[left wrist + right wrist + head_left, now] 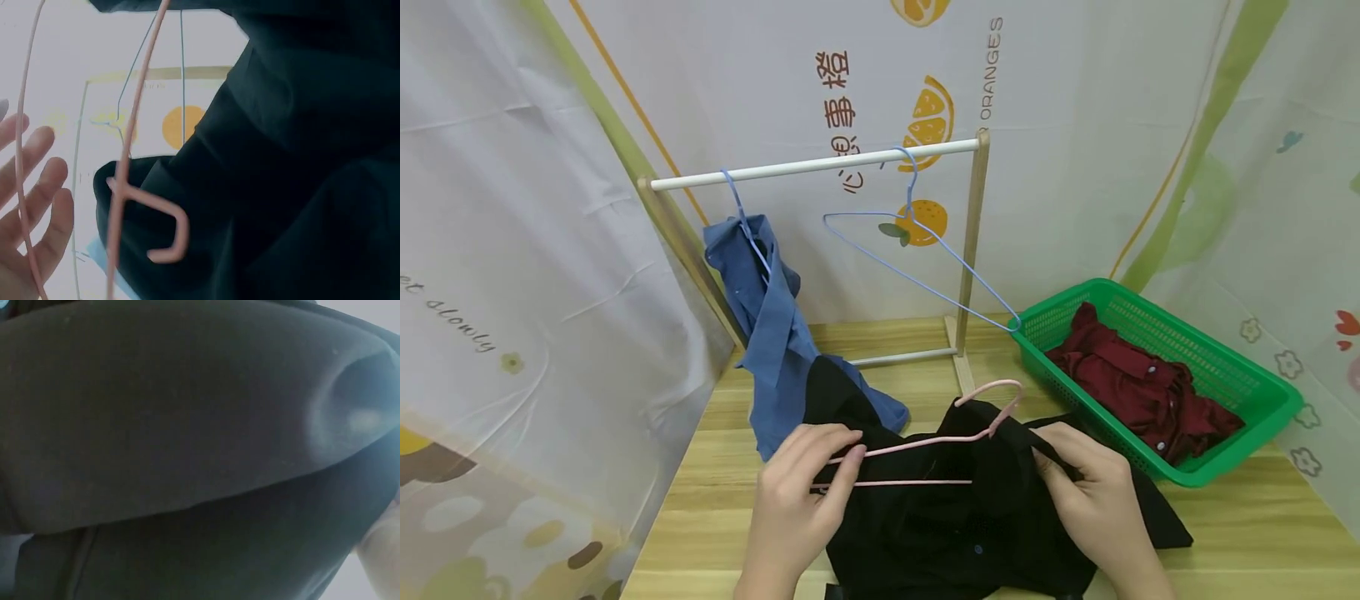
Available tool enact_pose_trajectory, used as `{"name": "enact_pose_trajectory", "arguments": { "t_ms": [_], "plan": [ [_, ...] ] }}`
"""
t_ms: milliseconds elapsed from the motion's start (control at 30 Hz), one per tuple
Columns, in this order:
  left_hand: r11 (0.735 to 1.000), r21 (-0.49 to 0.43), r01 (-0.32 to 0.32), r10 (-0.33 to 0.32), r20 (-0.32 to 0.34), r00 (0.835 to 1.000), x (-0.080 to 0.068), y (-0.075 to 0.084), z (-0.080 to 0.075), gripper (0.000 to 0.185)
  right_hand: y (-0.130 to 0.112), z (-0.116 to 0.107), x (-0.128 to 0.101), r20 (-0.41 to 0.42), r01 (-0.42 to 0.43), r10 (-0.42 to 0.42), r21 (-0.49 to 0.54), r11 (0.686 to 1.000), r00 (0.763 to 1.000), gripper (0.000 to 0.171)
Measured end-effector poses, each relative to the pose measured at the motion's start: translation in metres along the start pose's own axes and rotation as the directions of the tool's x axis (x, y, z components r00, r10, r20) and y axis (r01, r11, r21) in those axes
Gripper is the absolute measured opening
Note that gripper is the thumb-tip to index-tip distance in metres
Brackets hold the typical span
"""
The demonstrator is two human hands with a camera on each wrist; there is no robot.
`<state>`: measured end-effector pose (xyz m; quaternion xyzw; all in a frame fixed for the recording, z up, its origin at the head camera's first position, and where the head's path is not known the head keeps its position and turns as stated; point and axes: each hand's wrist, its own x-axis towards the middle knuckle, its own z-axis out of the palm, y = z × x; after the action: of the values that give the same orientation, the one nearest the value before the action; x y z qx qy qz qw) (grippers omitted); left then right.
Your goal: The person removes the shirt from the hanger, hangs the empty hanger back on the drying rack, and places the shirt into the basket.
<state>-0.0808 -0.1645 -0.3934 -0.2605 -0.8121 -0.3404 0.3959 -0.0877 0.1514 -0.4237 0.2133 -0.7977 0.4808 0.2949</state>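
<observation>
Wooden table point(1262, 533) fills the lower part of the head view, printed curtains point(512, 250) behind and at both sides. Clothes rack point(973, 242) with a white bar stands at the back of the table. Blue shirt point(775, 333) hangs from the bar on a blue hanger at the left end, its hem reaching down onto the table. Empty blue hanger point(917, 250) hangs at the bar's right end, tilted, its lower corner just at the rim of the basket. Green basket point(1255, 408) sits on the right of the table, a dark red garment point(1142, 387) bunched inside.

Black shirt point(955, 508) lies on the table at the near edge, between the two hands, its far left corner touching the blue shirt's hem. Pink hanger point(925, 454) lies on top of the black shirt, hook pointing away toward the rack, right shoulder tucked under the black cloth.

Left hand point(801, 492) rests at the hanger's left end, fingers point(850, 458) curled over the pink wire, holding it. Right hand point(1086, 492) grips a fold of the black shirt at the hanger's right side, fingers closed on the cloth.

Left wrist view: pink hook point(169, 231) against black cloth, fingers at the left edge. Right wrist view: nothing but black cloth point(187, 425) close up.
</observation>
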Motion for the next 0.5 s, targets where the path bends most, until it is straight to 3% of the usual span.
{"name": "enact_pose_trajectory", "arguments": {
  "t_ms": [167,300,500],
  "plan": [
    [0.999,-0.031,-0.018,0.021,0.084,0.996,-0.001,0.005,0.012,0.015,-0.002,0.005,0.001,-0.013,0.043,-0.043,0.007,0.999,0.999,0.045],
    [0.997,-0.064,-0.032,0.039,0.103,0.994,-0.002,0.009,0.021,0.012,-0.002,0.011,0.0,-0.054,0.081,-0.081,-0.005,0.997,0.995,0.049],
    [0.996,-0.079,-0.04,0.044,0.051,0.998,0.0,0.01,0.028,0.012,-0.008,0.01,-0.001,-0.03,-0.028,0.029,0.032,0.999,0.999,0.048]
  ]
}}
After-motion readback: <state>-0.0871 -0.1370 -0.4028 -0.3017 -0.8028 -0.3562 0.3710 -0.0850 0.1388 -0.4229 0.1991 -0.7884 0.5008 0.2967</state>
